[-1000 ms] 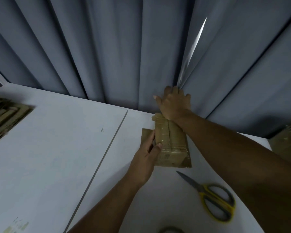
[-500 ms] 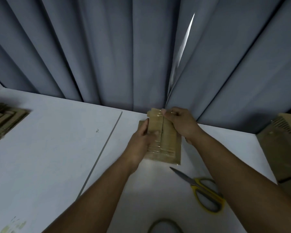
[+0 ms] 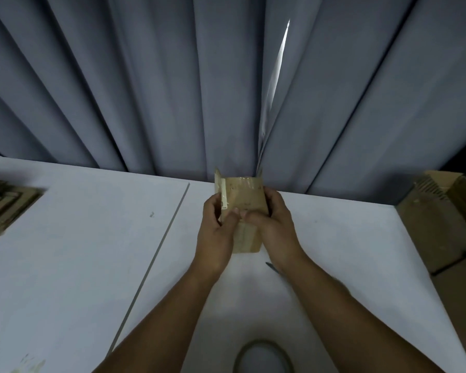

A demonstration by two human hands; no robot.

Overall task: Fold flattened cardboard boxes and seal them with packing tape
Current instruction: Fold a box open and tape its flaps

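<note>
Shows a small taped cardboard box [image 3: 244, 200] held over the table [image 3: 78, 251] in a two-handed grip.
Clasps the box with left hand [image 3: 217, 230] and right hand [image 3: 273, 224], fingers curled round its sides and thumbs meeting on the near face. Sets its long axis running away from the body, far end raised toward the curtain [image 3: 145, 90]. Bears faint marks beyond the grip, too blurred to read. Places a tape roll [image 3: 262, 356] nearer the body than the grip.
</note>
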